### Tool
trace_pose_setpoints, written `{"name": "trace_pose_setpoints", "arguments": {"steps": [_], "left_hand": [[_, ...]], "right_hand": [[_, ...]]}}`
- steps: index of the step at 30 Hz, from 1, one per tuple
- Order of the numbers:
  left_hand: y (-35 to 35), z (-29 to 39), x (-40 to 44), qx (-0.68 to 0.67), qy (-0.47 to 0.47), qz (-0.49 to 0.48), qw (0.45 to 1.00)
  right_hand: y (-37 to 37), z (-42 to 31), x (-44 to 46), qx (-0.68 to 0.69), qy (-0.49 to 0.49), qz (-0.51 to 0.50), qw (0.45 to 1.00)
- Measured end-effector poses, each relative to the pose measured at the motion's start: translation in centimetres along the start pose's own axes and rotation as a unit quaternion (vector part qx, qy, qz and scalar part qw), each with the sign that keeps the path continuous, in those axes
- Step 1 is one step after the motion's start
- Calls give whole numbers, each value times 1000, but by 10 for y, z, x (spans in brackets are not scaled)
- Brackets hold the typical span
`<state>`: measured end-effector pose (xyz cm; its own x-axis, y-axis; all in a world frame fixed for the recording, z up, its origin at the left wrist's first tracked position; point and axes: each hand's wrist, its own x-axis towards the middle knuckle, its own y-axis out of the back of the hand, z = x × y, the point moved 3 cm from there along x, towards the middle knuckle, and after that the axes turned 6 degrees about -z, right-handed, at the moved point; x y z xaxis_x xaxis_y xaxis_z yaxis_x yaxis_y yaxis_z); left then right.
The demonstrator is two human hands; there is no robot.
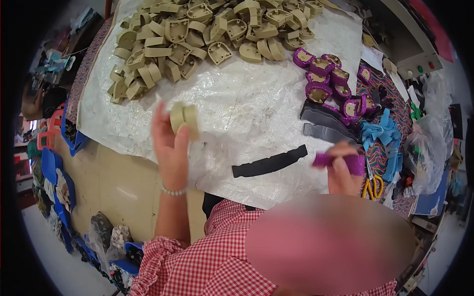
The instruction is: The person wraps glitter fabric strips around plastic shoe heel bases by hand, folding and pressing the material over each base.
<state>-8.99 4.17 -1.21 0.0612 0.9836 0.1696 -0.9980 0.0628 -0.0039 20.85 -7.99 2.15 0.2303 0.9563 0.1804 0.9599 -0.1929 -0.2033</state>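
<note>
My left hand (170, 140) is raised over the sheet's left side. Its thumb and fingers grip a beige heel block (183, 121), blurred by motion; whether it is one piece or two pressed together I cannot tell. My right hand (344, 170) is closed on a glittery purple strip (354, 164) near the front right of the table. Between the hands lies a curved black strip (269, 162). Beyond my right hand sit several purple-covered heel blocks (318, 92), beside a stack of dark grey strips (326, 123).
A large pile of beige heel blocks (197, 34) covers the back of the white sheet (237, 98). At the right are yellow-handled scissors (373, 187), blue cloth strips (382, 133) and a clear plastic bag (427, 153). Blue bins (52, 165) stand on the floor at left.
</note>
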Motion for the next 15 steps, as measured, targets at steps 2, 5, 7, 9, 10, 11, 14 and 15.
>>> {"name": "trace_pose_setpoints", "arguments": {"steps": [2,5,7,9,10,11,14,15], "left_hand": [[-40,6,-18,-246,137,-57,958],[-83,8,-29,-403,177,-141,887],[-105,12,-37,-457,199,-160,852],[-107,14,-44,-415,195,-173,872],[-105,13,-41,-401,188,-173,880],[-100,8,-39,-306,146,-211,917],[-98,12,-38,-312,135,-248,907],[-94,13,-36,-313,118,-266,904]], "right_hand": [[-12,5,11,-75,12,66,995],[-54,9,41,-135,157,-31,978],[-76,10,58,-203,254,-94,941],[-83,14,64,-98,190,-92,973],[-80,14,67,-122,151,-139,971],[-82,10,70,-125,175,-148,965],[-84,8,93,60,102,-74,990],[-79,8,103,204,-52,-60,976]]}}
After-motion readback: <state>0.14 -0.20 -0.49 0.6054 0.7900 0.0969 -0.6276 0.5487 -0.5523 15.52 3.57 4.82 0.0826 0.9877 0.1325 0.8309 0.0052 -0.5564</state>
